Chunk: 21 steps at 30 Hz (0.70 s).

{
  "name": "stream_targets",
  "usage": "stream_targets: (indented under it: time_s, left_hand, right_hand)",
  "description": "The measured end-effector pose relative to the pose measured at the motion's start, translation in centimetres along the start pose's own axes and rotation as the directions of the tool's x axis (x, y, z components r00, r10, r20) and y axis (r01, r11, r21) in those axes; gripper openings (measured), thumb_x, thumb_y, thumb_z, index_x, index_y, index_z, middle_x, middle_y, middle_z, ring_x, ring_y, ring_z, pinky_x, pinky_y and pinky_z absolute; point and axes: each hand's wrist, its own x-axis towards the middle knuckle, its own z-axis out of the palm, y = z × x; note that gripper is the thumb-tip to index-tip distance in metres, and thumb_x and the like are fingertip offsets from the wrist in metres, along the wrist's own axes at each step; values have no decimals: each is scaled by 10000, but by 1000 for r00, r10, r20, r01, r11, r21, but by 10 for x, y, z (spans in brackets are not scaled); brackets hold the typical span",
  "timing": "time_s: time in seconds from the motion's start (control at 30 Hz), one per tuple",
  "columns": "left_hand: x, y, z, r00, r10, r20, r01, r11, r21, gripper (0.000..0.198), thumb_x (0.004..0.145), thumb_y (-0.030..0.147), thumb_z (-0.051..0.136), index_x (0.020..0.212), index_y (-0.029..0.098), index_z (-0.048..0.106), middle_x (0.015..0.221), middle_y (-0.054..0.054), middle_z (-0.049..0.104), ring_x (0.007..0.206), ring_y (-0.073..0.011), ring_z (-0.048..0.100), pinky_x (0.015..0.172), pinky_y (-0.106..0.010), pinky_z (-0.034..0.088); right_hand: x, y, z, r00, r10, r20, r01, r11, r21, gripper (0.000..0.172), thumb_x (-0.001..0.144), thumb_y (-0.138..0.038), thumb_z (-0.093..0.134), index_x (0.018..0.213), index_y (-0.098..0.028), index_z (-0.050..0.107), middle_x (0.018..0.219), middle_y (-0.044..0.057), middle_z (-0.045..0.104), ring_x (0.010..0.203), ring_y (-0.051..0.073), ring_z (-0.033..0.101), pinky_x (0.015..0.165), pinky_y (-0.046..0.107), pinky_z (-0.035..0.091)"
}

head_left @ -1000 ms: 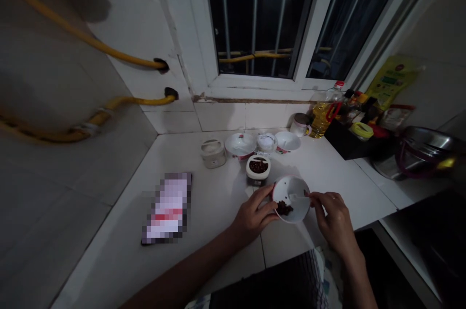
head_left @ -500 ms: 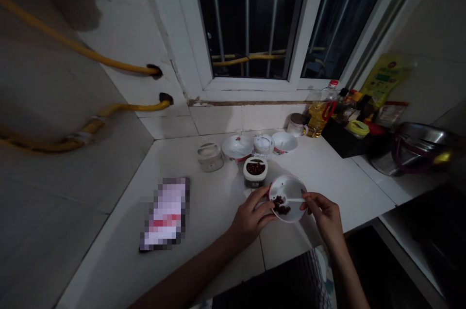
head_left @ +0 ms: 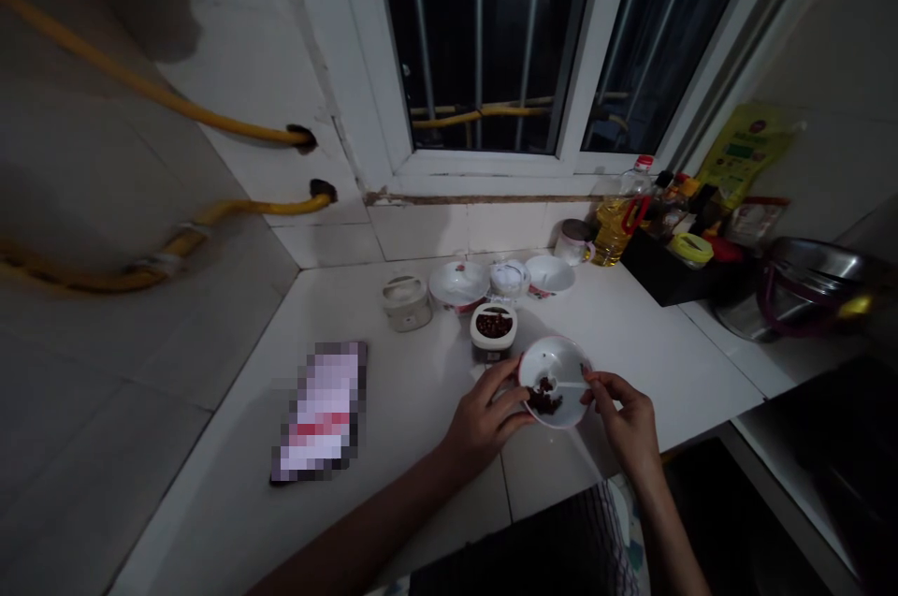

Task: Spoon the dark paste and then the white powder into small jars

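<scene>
My left hand (head_left: 491,409) is closed on the left rim of a white bowl (head_left: 572,404), which is tilted toward me. Dark reddish-brown bits, perhaps peppercorns (head_left: 543,401), lie in a small heap on the bowl's left side. Between the fingertips of my right hand (head_left: 624,409) is the handle of a small white spoon (head_left: 570,385), its head among the dark bits. Just behind the bowl stands an uncovered square jar (head_left: 493,343) holding similar dark bits.
Behind are a lidded container (head_left: 407,311), two bowls, a round container (head_left: 509,278) and a mug (head_left: 573,242). An oil bottle (head_left: 615,222), a black box (head_left: 663,270) of condiments and a steel pot (head_left: 754,297) stand right. A blurred-out flat object (head_left: 323,414) lies left.
The spoon's head has shifted slightly within the bowl, up from the lower bits. Both hands keep their grips and nearly the same places.
</scene>
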Motion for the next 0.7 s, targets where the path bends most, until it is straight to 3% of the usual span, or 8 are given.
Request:
stream_targets:
  time_s: [0.23,0.47,0.7]
  left_hand:
    - [-3,-2,2,1000,-8,9,8,1000,-10,209,909,355,559,985,161,585,1264,-171,524,1132,-254,582,884,-388,560]
    - [-3,-2,3,1000,-2,4,2,1000,-8,209,915,348,548,997,157,577,1268,-178,515,1128,-252,583,882,-387,561]
    - [-2,-1,1,1000,1,14,-1,1000,5,213,919,353,536,978,153,582,1266,-176,516,1134,-249,578,893,-380,554]
  right_hand:
    - [1,1,0,997,46,56,-53,990,129,393,720,-550,628,739,-163,692,560,47,660,513,161,534,573,293,473]
    - [-1,-1,0,1000,8,11,-9,999,52,379,743,-537,610,769,-170,700,584,44,668,539,165,552,630,305,495]
    - [1,2,1,998,45,47,-51,990,132,389,708,-543,640,751,-160,690,574,45,665,511,151,519,601,302,483]
